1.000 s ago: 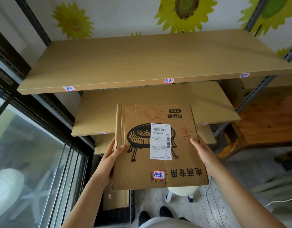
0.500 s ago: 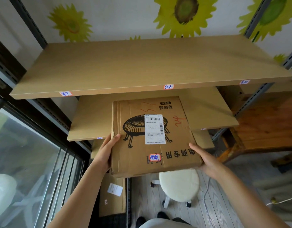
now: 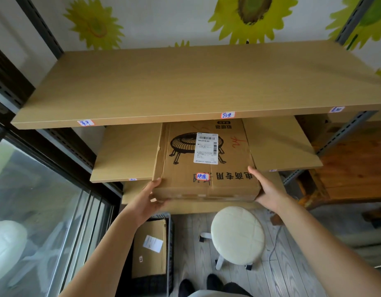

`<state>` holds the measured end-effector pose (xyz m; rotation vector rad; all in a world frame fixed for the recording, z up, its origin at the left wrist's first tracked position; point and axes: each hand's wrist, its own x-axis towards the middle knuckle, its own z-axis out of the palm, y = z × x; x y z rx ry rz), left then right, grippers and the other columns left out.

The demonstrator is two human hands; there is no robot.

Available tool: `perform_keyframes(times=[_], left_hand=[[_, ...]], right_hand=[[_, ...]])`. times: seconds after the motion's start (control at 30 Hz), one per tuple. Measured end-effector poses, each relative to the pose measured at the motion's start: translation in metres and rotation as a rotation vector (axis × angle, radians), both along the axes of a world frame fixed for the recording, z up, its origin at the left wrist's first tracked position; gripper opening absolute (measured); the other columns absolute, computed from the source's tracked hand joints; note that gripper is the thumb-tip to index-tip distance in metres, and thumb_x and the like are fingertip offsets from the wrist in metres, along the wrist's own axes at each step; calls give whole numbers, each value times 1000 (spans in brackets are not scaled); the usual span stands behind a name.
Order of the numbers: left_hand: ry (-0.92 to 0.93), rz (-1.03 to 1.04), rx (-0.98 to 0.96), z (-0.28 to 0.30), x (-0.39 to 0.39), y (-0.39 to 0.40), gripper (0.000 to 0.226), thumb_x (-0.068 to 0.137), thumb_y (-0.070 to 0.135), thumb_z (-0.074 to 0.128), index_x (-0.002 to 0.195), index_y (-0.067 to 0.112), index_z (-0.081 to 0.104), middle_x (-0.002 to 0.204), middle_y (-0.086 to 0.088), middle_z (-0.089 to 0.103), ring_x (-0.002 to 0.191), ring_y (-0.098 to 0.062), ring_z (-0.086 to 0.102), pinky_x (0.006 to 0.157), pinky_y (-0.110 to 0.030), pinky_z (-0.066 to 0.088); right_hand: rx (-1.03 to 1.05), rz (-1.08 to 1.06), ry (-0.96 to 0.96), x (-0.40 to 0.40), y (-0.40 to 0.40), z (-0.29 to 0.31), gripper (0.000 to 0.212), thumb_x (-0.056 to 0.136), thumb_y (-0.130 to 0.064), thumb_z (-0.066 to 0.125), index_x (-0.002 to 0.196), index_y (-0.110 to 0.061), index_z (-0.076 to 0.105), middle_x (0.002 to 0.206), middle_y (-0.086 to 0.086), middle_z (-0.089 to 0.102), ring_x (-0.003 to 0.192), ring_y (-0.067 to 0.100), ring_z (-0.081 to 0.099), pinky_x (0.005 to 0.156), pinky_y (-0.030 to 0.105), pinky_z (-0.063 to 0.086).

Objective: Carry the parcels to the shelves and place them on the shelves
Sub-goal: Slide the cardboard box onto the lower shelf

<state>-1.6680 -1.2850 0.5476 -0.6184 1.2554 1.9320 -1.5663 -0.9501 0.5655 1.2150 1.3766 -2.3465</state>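
Lying flat, parcel (image 3: 206, 166) (print inverted), both hands (image 3: 146, 202) gripping.

Brown cardboard parcel (image 3: 206, 168): black line drawing, white barcode label (image 3: 205, 148), red scrawl. Shelves (image 3: 185, 86) pale tan wood grain, small white tags with blue writing. Wall (image 3: 163, 20) white with yellow-green sunflowers; stool (image 3: 237, 234) cream, quilted.

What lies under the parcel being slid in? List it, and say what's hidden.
Under the cardboard parcel is the second shelf board; its near end overhangs, held by the left hand and right hand. The parcel's underside and far edge are hidden.
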Motion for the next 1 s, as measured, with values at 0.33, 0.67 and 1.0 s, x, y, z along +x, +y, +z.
perform_keyframes(times=[0.33, 0.67, 1.0], left_hand=[[-18, 119, -29, -7, -41, 39, 18, 93, 21, 69, 103, 9, 60, 110, -20, 54, 115, -36, 55, 88, -46, 60], [137, -100, -390, -25, -84, 74, 51, 103, 49, 46, 145, 21, 47, 136, -4, 52, 103, -24, 65, 103, -40, 52], [313, -215, -716, -17, -101, 96, 46, 104, 31, 44, 146, 14, 47, 117, -10, 61, 91, -23, 58, 83, -33, 50]], right_hand=[[227, 208, -55, -45, 20, -21, 70, 97, -47, 57, 158, -26, 30, 162, 8, 31, 144, 34, 39, 112, 46, 45], [364, 134, -31, -85, 30, -29, 60, 105, -40, 41, 160, -23, 23, 170, 5, 13, 152, 31, 28, 116, 40, 40], [608, 112, -130, -104, 34, -55, 58, 106, -33, 45, 158, -21, 21, 158, 10, 41, 139, 35, 47, 114, 50, 38]])
